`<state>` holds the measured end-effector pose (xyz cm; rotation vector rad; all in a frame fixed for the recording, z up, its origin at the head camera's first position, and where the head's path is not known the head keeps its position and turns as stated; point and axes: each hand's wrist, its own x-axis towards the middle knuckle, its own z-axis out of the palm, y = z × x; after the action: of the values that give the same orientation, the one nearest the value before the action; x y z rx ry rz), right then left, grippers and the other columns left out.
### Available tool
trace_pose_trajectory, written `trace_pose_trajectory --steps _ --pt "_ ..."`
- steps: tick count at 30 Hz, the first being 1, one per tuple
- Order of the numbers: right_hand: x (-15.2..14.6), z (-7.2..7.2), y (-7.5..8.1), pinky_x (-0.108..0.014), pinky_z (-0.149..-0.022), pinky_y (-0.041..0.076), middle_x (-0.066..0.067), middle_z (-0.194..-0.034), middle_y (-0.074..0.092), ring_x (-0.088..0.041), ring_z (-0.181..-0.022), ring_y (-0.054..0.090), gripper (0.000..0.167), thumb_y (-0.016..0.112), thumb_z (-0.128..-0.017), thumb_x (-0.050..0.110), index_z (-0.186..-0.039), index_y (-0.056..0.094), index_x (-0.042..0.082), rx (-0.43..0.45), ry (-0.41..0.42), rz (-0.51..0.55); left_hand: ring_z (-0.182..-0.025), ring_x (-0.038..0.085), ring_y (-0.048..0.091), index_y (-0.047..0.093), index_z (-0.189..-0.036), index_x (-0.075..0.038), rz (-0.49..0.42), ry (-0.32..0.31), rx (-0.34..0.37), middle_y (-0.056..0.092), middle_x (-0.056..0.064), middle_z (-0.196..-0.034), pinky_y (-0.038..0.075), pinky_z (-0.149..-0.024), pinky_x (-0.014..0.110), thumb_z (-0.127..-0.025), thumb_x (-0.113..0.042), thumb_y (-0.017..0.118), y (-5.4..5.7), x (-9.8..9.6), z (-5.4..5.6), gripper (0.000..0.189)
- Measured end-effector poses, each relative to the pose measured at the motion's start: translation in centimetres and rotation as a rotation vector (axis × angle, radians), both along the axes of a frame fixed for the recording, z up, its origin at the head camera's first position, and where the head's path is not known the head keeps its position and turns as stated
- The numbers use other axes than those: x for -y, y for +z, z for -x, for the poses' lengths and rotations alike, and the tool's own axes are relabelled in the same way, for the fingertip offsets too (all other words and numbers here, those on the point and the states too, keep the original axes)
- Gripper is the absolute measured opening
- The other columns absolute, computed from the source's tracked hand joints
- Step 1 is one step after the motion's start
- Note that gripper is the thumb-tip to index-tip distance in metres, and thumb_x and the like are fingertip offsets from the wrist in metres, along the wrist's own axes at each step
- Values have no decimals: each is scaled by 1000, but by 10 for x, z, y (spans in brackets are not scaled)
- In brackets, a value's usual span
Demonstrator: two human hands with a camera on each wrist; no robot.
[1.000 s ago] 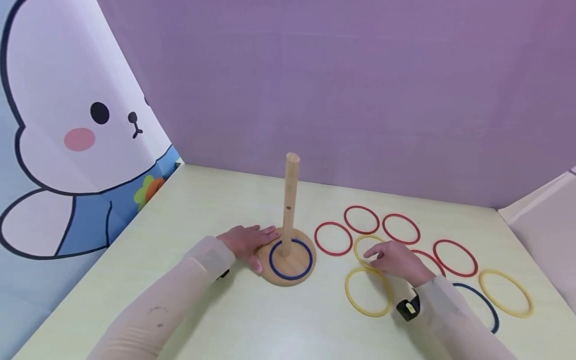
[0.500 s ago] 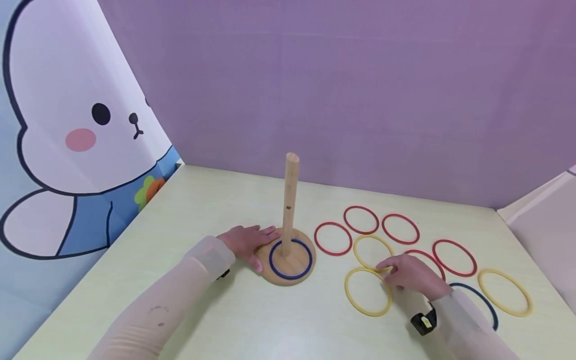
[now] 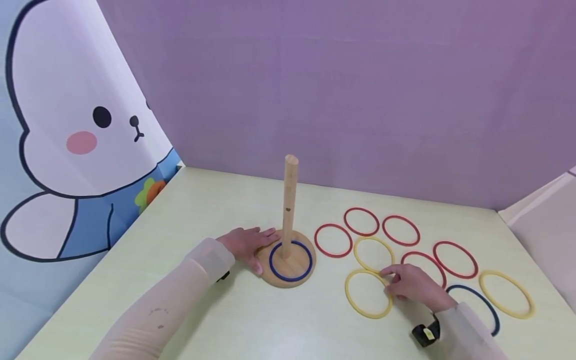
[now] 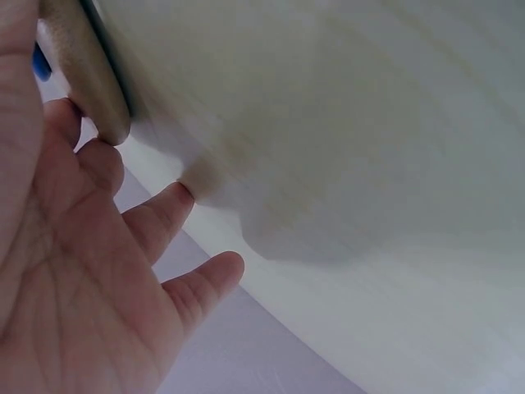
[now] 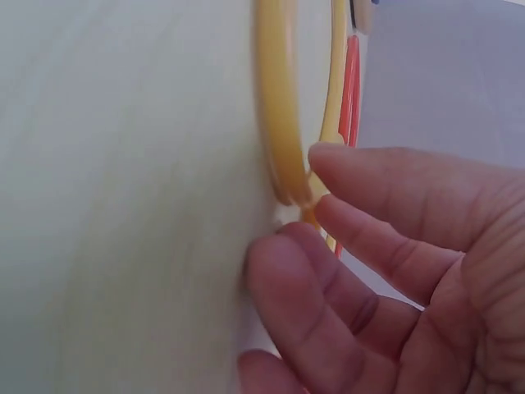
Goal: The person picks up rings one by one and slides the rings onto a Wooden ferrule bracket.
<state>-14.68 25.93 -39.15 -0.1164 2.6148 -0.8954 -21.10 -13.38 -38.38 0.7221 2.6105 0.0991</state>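
Observation:
A wooden peg (image 3: pixel 290 200) stands upright on a round wooden base (image 3: pixel 298 265), with a blue ring (image 3: pixel 290 279) lying around its foot. My left hand (image 3: pixel 246 247) rests on the base's left side, fingers spread; in the left wrist view its fingertips meet the wooden edge (image 4: pixel 94 78). My right hand (image 3: pixel 411 285) is at the right side of the nearer yellow ring (image 3: pixel 369 316), index fingertip right at its edge. The right wrist view has this hand's fingers loosely bent around the end of the yellow ring (image 5: pixel 279 107), with a gap between them. Another yellow ring (image 3: pixel 369 238) lies just behind.
Several red rings, such as this red ring (image 3: pixel 333 225), lie flat behind and right of my right hand. A dark blue ring (image 3: pixel 496 317) and a third yellow ring (image 3: pixel 495 273) lie far right. A purple wall (image 3: pixel 342 100) closes off the table's back.
My right hand has moved right and slightly toward me, from over the farther yellow ring to the nearer one's edge. The left hand stays on the base.

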Motion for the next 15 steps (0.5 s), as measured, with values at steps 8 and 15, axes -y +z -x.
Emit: trace_pose_trajectory --steps 8,15 --pt "7 -2 -4 -30 -51 44 -7 -69 55 -18 -51 52 39 71 -77 0 -115 62 0 40 -47 4 -141 34 26 26 -153 -25 4 -16 -7 20 -5 -158 30 -107 54 -71 -44 81 -2 1 0 101" --pt "12 -5 -4 -32 -49 46 -9 -68 53 -20 -50 53 37 64 -76 -6 -113 61 -1 48 -28 110 -140 35 26 25 -153 -25 -5 -16 -8 21 -4 -158 30 -107 55 -70 -44 81 -1 1 0 102"
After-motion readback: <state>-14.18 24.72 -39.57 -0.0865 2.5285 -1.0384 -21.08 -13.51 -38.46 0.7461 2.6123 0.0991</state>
